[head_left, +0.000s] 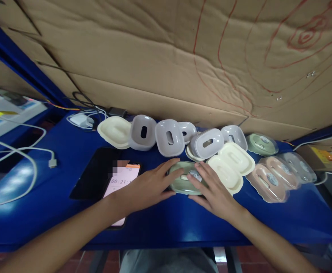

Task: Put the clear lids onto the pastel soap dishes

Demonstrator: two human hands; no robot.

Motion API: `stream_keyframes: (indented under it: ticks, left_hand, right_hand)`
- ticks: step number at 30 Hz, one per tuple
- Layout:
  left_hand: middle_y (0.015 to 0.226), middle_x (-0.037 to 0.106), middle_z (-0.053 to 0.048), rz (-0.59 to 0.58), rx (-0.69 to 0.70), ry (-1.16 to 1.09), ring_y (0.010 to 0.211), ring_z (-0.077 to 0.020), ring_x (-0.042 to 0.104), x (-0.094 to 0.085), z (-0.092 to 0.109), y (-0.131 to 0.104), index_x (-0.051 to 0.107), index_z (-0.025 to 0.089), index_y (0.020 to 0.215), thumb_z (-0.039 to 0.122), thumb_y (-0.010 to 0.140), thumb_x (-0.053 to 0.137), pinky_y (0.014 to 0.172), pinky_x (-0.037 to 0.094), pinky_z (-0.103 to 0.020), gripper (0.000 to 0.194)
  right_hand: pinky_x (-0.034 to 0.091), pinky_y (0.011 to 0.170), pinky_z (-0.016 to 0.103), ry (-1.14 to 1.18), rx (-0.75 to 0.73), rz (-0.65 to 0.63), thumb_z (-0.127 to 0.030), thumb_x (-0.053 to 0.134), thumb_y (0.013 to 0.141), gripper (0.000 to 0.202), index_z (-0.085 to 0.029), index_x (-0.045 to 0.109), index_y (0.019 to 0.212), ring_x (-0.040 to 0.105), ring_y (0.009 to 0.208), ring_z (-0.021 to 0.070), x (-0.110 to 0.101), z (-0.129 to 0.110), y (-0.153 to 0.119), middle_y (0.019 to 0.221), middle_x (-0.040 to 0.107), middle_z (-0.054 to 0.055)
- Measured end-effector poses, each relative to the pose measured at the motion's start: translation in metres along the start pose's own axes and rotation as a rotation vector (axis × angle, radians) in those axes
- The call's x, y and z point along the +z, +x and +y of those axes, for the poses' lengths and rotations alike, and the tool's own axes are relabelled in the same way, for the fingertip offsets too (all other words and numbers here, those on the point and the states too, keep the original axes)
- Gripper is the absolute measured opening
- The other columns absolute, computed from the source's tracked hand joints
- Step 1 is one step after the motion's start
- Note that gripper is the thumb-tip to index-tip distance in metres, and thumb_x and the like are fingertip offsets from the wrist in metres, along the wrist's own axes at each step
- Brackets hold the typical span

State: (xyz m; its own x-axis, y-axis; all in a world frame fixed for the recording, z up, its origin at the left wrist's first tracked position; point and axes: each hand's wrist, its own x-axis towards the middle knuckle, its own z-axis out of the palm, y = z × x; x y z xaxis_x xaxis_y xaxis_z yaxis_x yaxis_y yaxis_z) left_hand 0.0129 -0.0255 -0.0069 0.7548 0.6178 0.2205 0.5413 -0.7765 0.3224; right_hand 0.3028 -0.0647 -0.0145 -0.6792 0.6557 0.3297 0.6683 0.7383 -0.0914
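Note:
A green soap box [185, 186] with a clear lid and a round pale sticker sits at the front middle of the blue table. My left hand [157, 182] grips its left side, thumb and fingers around the edge. From the right, my right hand [211, 185] holds the other side, its fingers lying over the lid near the sticker. Just behind and to the right are cream oval trays [225, 172], close to my right fingers. Grey soap box bases [170, 138] with slotted bottoms stand in a row farther back.
Lidded pink soap boxes [270, 184], a grey one [299, 167] and another green one [261, 144] lie at the right. A phone showing a timer [123, 182] lies left of my hands, beside a black flat object [93, 174]. White cables [26, 159] and a cardboard wall [126, 57] surround the table.

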Motion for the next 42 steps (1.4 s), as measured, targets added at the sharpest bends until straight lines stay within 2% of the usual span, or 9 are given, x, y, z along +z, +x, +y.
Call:
stream_keyframes:
  ticks: [8,15,18,22,28,32,35,38,42]
  left_hand:
    - [0.161,0.05,-0.023,0.117,0.191,0.035,0.145,-0.0394,0.058,-0.012,-0.001,0.001,0.051,0.019,0.154,0.026,0.101,0.072,0.111,0.06,-0.054,0.057]
    - [0.177,0.02,-0.025,0.261,0.209,0.051,0.151,-0.0392,0.052,-0.014,0.009,0.001,0.049,0.02,0.155,0.023,0.107,0.062,0.112,0.059,-0.055,0.05]
    - [0.174,0.03,-0.024,0.196,0.203,0.107,0.142,-0.0394,0.059,-0.014,0.01,0.003,0.051,0.022,0.155,0.022,0.106,0.063,0.108,0.061,-0.057,0.05]
    - [0.166,0.043,-0.024,0.122,0.218,0.16,0.134,-0.0391,0.063,-0.014,0.01,0.003,0.053,0.02,0.155,0.021,0.106,0.063,0.104,0.062,-0.059,0.051]
    - [0.159,0.054,-0.019,0.116,0.206,0.188,0.133,-0.0368,0.064,-0.013,0.008,0.004,0.062,0.02,0.145,0.023,0.108,0.059,0.104,0.061,-0.055,0.037]
    - [0.153,0.06,-0.018,0.195,0.141,0.271,0.134,-0.0365,0.063,-0.017,0.0,0.008,0.064,0.019,0.142,0.02,0.108,0.057,0.106,0.057,-0.055,0.034]
    - [0.147,0.065,-0.018,0.255,0.012,0.363,0.129,-0.0371,0.066,-0.021,-0.01,0.01,0.065,0.017,0.14,0.019,0.107,0.059,0.107,0.055,-0.057,0.034]
    - [0.145,0.067,-0.019,0.264,-0.055,0.426,0.13,-0.0385,0.065,-0.022,-0.022,0.012,0.067,0.015,0.136,0.017,0.105,0.059,0.11,0.053,-0.059,0.032]
    - [0.144,0.067,-0.018,0.243,-0.041,0.453,0.133,-0.037,0.064,-0.019,-0.033,0.011,0.073,0.018,0.124,0.013,0.103,0.059,0.113,0.051,-0.059,0.025]
  right_hand:
    - [0.049,0.123,0.061,-0.008,-0.12,0.096,-0.04,0.076,0.099,0.07,-0.02,0.049,0.161,0.034,0.162,0.0403,-0.01,0.009,-0.008,0.17,0.043,0.019]
    - [0.052,0.119,0.066,-0.011,-0.114,0.36,-0.035,0.088,0.087,0.093,-0.023,0.042,0.167,0.049,0.152,0.0435,-0.039,0.03,-0.02,0.17,0.044,0.016]
    - [0.052,0.118,0.066,-0.208,0.11,0.51,-0.035,0.092,0.084,0.095,-0.03,0.044,0.166,0.057,0.146,0.0418,-0.064,0.054,-0.039,0.165,0.052,0.014]
    - [0.048,0.119,0.066,-0.455,0.591,0.652,-0.046,0.085,0.09,0.079,-0.025,0.054,0.159,0.058,0.143,0.0455,-0.094,0.11,-0.085,0.155,0.06,0.02]
    - [0.051,0.113,0.07,-0.436,0.815,0.391,-0.059,0.073,0.095,0.066,-0.022,0.06,0.148,0.059,0.139,0.049,-0.098,0.179,-0.14,0.147,0.063,0.025]
    - [0.036,0.119,0.081,-0.471,0.822,0.377,-0.055,0.064,0.102,0.069,-0.027,0.044,0.162,0.04,0.155,0.0521,-0.098,0.16,-0.126,0.168,0.042,0.023]
    - [0.051,0.111,0.066,-0.364,0.605,0.355,-0.043,0.061,0.105,0.046,-0.027,0.058,0.149,0.062,0.135,0.043,-0.101,0.12,-0.092,0.145,0.066,0.018]
    - [0.058,0.092,0.047,-0.136,0.334,0.08,-0.039,0.063,0.106,0.024,-0.024,0.069,0.123,0.075,0.103,0.0308,-0.096,0.077,-0.055,0.115,0.079,0.011]
    - [0.053,0.082,0.04,-0.155,0.231,-0.289,-0.039,0.063,0.107,0.019,-0.022,0.071,0.112,0.074,0.091,0.0262,-0.077,0.039,-0.02,0.102,0.078,0.007]
